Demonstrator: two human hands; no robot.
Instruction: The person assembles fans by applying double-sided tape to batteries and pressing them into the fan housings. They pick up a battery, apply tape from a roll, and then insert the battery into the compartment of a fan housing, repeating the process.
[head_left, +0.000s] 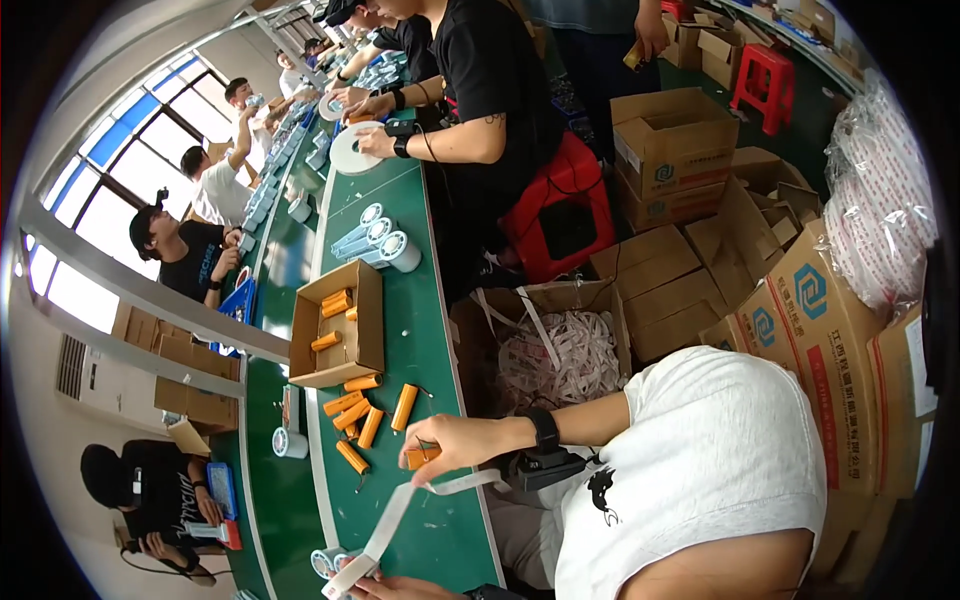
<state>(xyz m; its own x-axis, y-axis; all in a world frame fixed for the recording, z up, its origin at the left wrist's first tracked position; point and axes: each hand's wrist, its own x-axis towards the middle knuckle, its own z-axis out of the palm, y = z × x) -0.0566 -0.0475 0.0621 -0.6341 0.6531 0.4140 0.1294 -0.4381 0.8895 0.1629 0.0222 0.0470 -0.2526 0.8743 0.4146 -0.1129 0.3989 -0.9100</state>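
Note:
My right hand [450, 443] is closed round an orange cylindrical battery cell [422, 457] above the green bench. A pale tape strip [390, 522] runs from just under that hand down to my left hand [395, 588], and a loose length hangs toward my lap. The left hand, partly cut off at the lower edge, grips the white, broader end of this tape. Beside the right hand, several orange battery cells [403, 407] with short leads lie scattered on the bench. More cells sit in an open cardboard box [340, 372] just beyond them.
Grey-white cylinders [400, 252] stand farther along the green bench [400, 510]; others [322, 562] are near my left hand. A carton of paper strips [560, 360], a red stool [560, 215] and stacked cartons [800, 340] crowd the right side. Co-workers [490, 90] sit along the benches.

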